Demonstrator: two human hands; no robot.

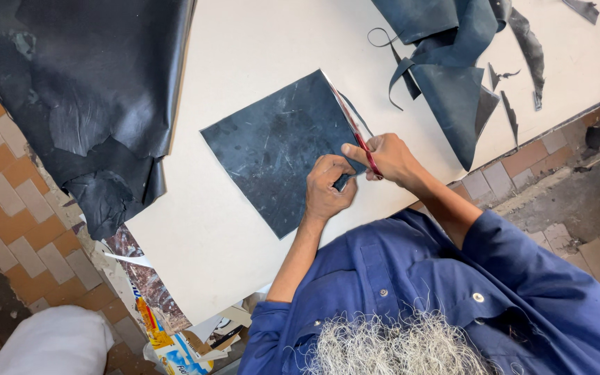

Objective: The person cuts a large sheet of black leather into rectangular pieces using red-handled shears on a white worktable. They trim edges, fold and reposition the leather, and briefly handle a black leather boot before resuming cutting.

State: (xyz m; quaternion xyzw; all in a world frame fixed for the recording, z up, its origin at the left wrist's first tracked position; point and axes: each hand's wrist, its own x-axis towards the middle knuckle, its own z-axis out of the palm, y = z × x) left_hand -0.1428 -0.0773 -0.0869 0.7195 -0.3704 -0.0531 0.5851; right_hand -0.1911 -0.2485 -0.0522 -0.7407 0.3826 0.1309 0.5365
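**Dark leather sheet under scissors, at the near edge of a white table**

Item one: a roughly square dark leather sheet, flat on the white table, its lower right corner at the table's near edge, under both hands.

Item two: the left hand, fingers curled closed, pinched the sheet's corner and pressed it down.

Item three: the right hand, closed around the handles of red-handled scissors. The blades ran up along the sheet's right edge; how wide they stood apart could not be told.

Item four: a thin dark strip lay just beside that edge, next to the blades.

Item five: a large black hide covered the table's left end and hung over its side.

Item six: a heap of dark leather offcuts lay at the right end, with small scraps near it.

Item seven: both arms wore blue sleeves. Brick-patterned floor tiles showed beyond the table.
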